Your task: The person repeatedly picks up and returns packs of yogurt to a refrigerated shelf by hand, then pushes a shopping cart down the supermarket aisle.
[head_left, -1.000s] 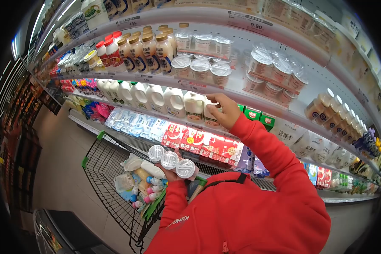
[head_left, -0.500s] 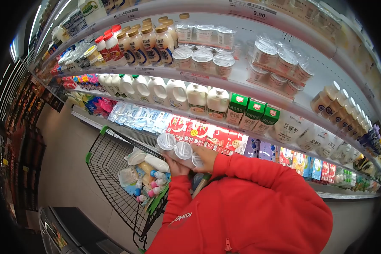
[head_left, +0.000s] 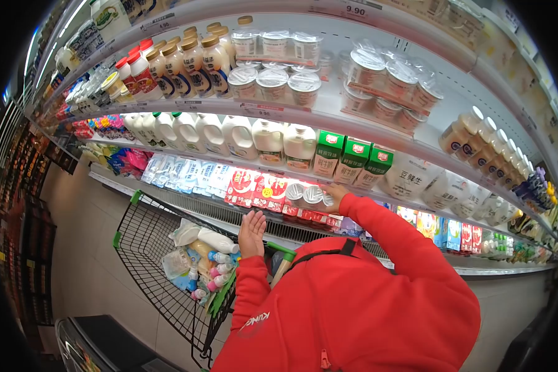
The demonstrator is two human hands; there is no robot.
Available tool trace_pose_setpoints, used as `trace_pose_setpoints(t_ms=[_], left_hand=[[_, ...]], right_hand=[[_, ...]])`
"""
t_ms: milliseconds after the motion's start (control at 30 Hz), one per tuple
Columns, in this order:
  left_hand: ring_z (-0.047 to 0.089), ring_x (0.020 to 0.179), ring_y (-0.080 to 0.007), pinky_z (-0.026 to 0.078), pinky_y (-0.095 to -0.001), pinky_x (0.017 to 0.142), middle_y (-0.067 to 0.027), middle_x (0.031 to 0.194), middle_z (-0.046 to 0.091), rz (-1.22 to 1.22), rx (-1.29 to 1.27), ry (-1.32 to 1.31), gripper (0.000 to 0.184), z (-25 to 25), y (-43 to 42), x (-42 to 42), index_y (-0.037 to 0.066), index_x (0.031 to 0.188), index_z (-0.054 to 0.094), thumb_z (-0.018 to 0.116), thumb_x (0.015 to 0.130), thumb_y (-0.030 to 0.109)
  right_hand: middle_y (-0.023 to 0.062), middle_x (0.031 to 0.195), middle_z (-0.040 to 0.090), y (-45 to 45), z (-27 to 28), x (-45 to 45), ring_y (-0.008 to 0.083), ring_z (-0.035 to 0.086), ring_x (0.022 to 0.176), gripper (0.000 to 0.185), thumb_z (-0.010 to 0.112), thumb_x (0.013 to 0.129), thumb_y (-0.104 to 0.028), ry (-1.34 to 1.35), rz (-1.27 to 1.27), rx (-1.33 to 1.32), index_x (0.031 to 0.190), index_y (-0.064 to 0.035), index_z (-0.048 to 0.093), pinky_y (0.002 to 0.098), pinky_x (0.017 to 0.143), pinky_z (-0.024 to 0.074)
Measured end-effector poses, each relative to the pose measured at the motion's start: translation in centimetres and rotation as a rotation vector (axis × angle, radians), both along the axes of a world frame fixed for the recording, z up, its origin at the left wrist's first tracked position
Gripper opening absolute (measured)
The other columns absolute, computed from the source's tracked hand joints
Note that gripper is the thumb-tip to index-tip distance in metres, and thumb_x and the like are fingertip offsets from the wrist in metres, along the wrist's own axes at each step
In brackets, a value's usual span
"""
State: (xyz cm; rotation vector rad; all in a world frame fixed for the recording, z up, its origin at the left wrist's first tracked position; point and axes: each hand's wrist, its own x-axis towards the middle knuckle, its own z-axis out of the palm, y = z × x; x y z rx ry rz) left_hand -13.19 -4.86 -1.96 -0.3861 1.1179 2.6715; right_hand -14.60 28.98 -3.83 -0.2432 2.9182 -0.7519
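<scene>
Several tiers of a lit shelf unit (head_left: 428, 38) form the largest element that I view, remotely, through the head camera; they curve across the whole field. Next in extent is the red top (head_left: 366, 297) worn by the person, its sleeves running forward to both wrists. To its left stands a wire shopping cart (head_left: 146, 266) with green corners, loaded with mixed goods (head_left: 218, 273), among them bottles with pink and blue caps. White jugs (head_left: 240, 137) line a middle tier, beside three green-topped cartons (head_left: 355, 164); red cartons (head_left: 266, 192) are ranged on the tier below.

Of the two hands, the left hand (head_left: 252, 234) is raised near the green cart handle (head_left: 281, 251), flat and free, with the palm exposed and the fingers extended close together. The right hand (head_left: 336, 197) reaches forward, clasping the right-hand end of a pack of cups (head_left: 313, 195); how its fingers lie beneath the pack is hidden from me. This pack, three lidded cups in a row, is held in front of the red cartons and below the green-topped ones, apart from the left hand. I cannot tell whether it touches the cartons behind. Smallest is the zip pull (head_left: 325, 359), low on the red top.
</scene>
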Motion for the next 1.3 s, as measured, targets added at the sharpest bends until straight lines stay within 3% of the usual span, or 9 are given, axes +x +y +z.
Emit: trace_pose_setpoints(t_ms=[300,400,567,700,767,867,933,1100,1300], left_hand=[[0.058,0.101,-0.0232,0.049,-0.0325,0.088,-0.0178,0.113,0.058,0.006,-0.012,-0.039,0.038,-0.8,-0.6,0.4,-0.004,0.117,0.051,0.052,0.095,0.027],[0.059,0.096,-0.0221,0.051,-0.0312,0.086,-0.0167,0.108,0.06,0.019,0.045,-0.069,0.034,-0.9,-0.7,0.1,-0.004,0.112,0.053,0.053,0.094,0.024],[0.061,0.095,-0.0229,0.053,-0.0313,0.083,-0.0175,0.106,0.06,0.01,0.034,-0.057,0.031,-1.1,-0.6,0.0,-0.004,0.11,0.054,0.053,0.093,0.021],[0.062,0.093,-0.0217,0.052,-0.0306,0.084,-0.0157,0.104,0.062,0.015,0.05,-0.071,0.03,-1.3,-0.7,0.0,-0.002,0.112,0.052,0.052,0.095,0.023],[0.061,0.093,-0.022,0.051,-0.0311,0.084,-0.0163,0.105,0.061,0.014,0.071,-0.064,0.03,-1.5,-0.8,0.0,-0.003,0.112,0.051,0.051,0.095,0.022],[0.062,0.091,-0.0219,0.051,-0.0319,0.085,-0.0166,0.104,0.061,-0.023,0.043,-0.033,0.031,-1.3,-0.8,0.0,-0.004,0.113,0.05,0.051,0.095,0.021],[0.062,0.09,-0.0216,0.051,-0.0324,0.084,-0.0166,0.103,0.061,-0.047,0.03,-0.014,0.03,-0.8,-0.7,0.1,-0.004,0.113,0.05,0.05,0.095,0.02],[0.061,0.095,-0.0215,0.052,-0.031,0.084,-0.016,0.105,0.061,-0.056,0.022,0.002,0.027,-1.1,-0.7,0.0,-0.002,0.112,0.051,0.05,0.095,0.019],[0.061,0.095,-0.0197,0.051,-0.0299,0.086,-0.0144,0.107,0.06,-0.085,0.004,0.043,0.029,-1.4,-0.4,0.1,-0.001,0.114,0.05,0.05,0.096,0.021]], right_hand=[[0.0146,0.125,0.049,2.8,-10.5,0.4,0.037,0.046,0.116,0.074,0.073,0.063,-0.023,0.108,-0.075,0.348,0.131,-0.0136,0.045,0.0467,0.099,0.039],[0.0174,0.121,0.051,-2.0,-4.0,-0.4,0.0358,0.05,0.111,0.064,0.072,0.07,-0.021,0.355,-0.091,0.226,0.126,-0.0031,0.047,0.043,0.096,0.0417],[0.0158,0.12,0.051,-8.6,19.5,-5.1,0.0324,0.052,0.107,0.054,0.065,0.072,-0.008,1.13,0.113,0.02,0.124,-0.0049,0.049,0.0415,0.087,0.047],[0.0156,0.121,0.049,-8.6,29.5,-10.1,0.0333,0.048,0.112,0.055,0.068,0.075,-0.025,1.203,-0.132,0.217,0.124,-0.0075,0.05,0.042,0.094,0.0408],[0.0139,0.124,0.046,-7.9,30.1,-12.6,0.0309,0.043,0.118,0.056,0.067,0.075,-0.037,0.782,-0.129,0.305,0.122,-0.0088,0.054,0.0425,0.094,0.0417],[0.0143,0.123,0.046,-8.2,30.8,-13.7,0.0319,0.044,0.118,0.058,0.068,0.074,-0.043,0.602,-0.18,0.458,0.12,-0.0104,0.056,0.0447,0.092,0.0446],[0.0168,0.112,0.051,-8.4,30.4,-13.8,0.0348,0.049,0.106,0.055,0.071,0.072,-0.04,0.698,-0.214,0.435,0.113,-0.0062,0.057,0.0417,0.089,0.0446],[0.0168,0.114,0.047,-7.5,30.8,-14.8,0.0358,0.046,0.108,0.054,0.076,0.066,-0.03,0.636,-0.154,0.333,0.109,-0.0046,0.056,0.0417,0.09,0.0443],[0.0147,0.105,0.049,-8.7,32.2,-11.4,0.033,0.046,0.103,0.054,0.08,0.058,-0.012,1.181,0.011,0.298,0.106,-0.0031,0.057,0.0399,0.087,0.0427]])
